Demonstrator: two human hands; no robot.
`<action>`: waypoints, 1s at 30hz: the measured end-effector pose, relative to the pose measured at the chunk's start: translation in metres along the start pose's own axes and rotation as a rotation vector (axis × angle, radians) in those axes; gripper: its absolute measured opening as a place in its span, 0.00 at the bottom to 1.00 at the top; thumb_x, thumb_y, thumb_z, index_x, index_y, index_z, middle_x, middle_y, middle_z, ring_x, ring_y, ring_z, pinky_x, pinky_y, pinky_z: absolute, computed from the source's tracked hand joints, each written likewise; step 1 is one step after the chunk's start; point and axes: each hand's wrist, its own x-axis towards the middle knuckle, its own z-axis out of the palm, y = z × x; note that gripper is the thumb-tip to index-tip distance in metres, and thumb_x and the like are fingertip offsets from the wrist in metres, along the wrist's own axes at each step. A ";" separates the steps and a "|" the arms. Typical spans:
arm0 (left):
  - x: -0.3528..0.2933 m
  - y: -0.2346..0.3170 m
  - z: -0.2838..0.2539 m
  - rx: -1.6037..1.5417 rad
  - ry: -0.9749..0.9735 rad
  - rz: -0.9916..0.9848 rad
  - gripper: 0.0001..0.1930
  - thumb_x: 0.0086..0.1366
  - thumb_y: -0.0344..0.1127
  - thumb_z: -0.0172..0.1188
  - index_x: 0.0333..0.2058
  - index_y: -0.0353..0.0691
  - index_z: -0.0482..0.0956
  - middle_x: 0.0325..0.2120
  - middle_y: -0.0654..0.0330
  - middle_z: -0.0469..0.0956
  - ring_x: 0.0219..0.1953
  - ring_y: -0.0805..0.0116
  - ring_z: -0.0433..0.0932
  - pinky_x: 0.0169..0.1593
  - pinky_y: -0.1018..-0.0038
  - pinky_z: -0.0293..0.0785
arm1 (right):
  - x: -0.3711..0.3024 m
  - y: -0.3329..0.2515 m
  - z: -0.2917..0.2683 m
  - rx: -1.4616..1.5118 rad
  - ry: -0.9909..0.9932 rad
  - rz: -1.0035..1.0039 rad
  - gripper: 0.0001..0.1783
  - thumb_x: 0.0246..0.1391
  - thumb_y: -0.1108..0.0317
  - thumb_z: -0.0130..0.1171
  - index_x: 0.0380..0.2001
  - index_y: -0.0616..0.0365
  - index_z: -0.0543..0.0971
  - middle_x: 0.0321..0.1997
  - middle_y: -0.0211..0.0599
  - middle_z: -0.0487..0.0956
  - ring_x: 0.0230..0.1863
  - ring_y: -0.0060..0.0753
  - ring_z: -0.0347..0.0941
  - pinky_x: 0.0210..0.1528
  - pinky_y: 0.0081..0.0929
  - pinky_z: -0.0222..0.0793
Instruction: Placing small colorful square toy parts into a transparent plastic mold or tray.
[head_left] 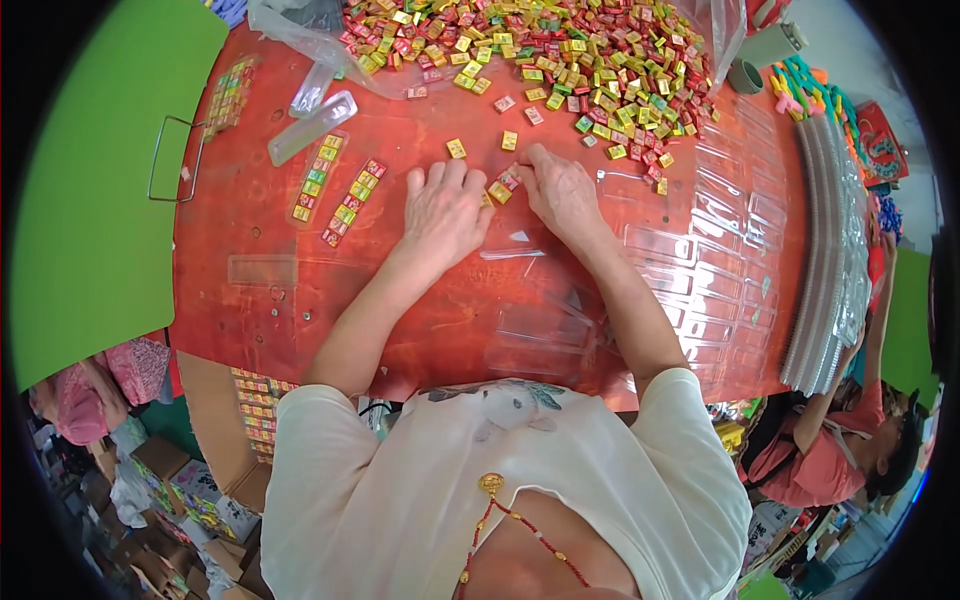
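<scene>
My left hand [447, 212] rests on the red table with its fingers curled down, and its thumb side touches a short row of small yellow and red boxes [501, 190]. From the other end, the bent fingers of my right hand [562, 192] press on the same row. What lies under my left palm is hidden. Just beyond my hands sit two loose yellow boxes, one on the left [456, 148] and one on the right [510, 140]. Farther off is a big heap of small red, yellow and green boxes [600, 60].
Two filled strips of boxes [353, 203] lie left of my hands, near empty clear plastic trays [313, 128]. More clear trays [715, 250] cover the table's right side, beside a tall nested stack [825, 260]. A person [830, 450] is at the right.
</scene>
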 end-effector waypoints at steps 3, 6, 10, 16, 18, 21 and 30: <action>0.001 0.007 -0.004 0.006 -0.010 -0.023 0.17 0.58 0.46 0.67 0.39 0.42 0.77 0.39 0.57 0.74 0.45 0.57 0.73 0.47 0.59 0.62 | 0.003 -0.003 -0.001 -0.124 -0.034 -0.041 0.09 0.60 0.65 0.59 0.37 0.58 0.77 0.32 0.46 0.80 0.36 0.52 0.78 0.40 0.46 0.73; 0.004 -0.002 -0.005 -0.047 0.074 -0.058 0.18 0.61 0.47 0.65 0.43 0.41 0.77 0.40 0.56 0.74 0.46 0.56 0.73 0.47 0.58 0.63 | 0.011 0.005 0.000 -0.101 0.104 -0.092 0.09 0.60 0.64 0.60 0.39 0.56 0.78 0.32 0.44 0.79 0.37 0.50 0.78 0.41 0.45 0.72; 0.025 -0.026 -0.004 0.054 0.218 -0.106 0.17 0.60 0.42 0.64 0.46 0.42 0.77 0.39 0.55 0.73 0.43 0.56 0.73 0.44 0.57 0.63 | 0.032 0.001 -0.003 -0.173 0.187 -0.192 0.09 0.58 0.63 0.60 0.40 0.55 0.79 0.33 0.42 0.78 0.39 0.48 0.78 0.42 0.44 0.72; 0.029 -0.042 0.005 0.128 0.102 -0.041 0.18 0.59 0.41 0.64 0.48 0.45 0.78 0.40 0.56 0.73 0.45 0.57 0.72 0.44 0.58 0.63 | 0.034 0.033 -0.007 -0.236 0.097 -0.208 0.10 0.57 0.63 0.61 0.40 0.53 0.80 0.36 0.41 0.76 0.38 0.48 0.77 0.40 0.43 0.72; 0.035 -0.043 0.006 0.115 0.164 -0.017 0.18 0.59 0.41 0.64 0.47 0.45 0.78 0.41 0.56 0.73 0.46 0.57 0.72 0.45 0.58 0.63 | 0.029 0.041 -0.017 -0.213 0.117 -0.203 0.09 0.56 0.65 0.61 0.40 0.53 0.81 0.34 0.41 0.75 0.36 0.48 0.76 0.39 0.43 0.72; 0.062 -0.036 0.004 0.067 0.221 0.040 0.17 0.60 0.41 0.64 0.47 0.45 0.78 0.41 0.56 0.73 0.46 0.57 0.72 0.45 0.58 0.63 | 0.036 0.048 -0.026 -0.207 0.152 -0.158 0.10 0.57 0.63 0.59 0.39 0.54 0.80 0.33 0.40 0.76 0.38 0.48 0.77 0.40 0.45 0.71; 0.102 -0.025 0.031 0.149 0.290 0.111 0.08 0.60 0.39 0.59 0.35 0.43 0.80 0.35 0.56 0.77 0.42 0.57 0.75 0.45 0.58 0.63 | 0.078 0.044 0.001 -0.338 0.228 -0.151 0.10 0.53 0.62 0.63 0.35 0.54 0.79 0.35 0.42 0.76 0.38 0.47 0.77 0.40 0.44 0.72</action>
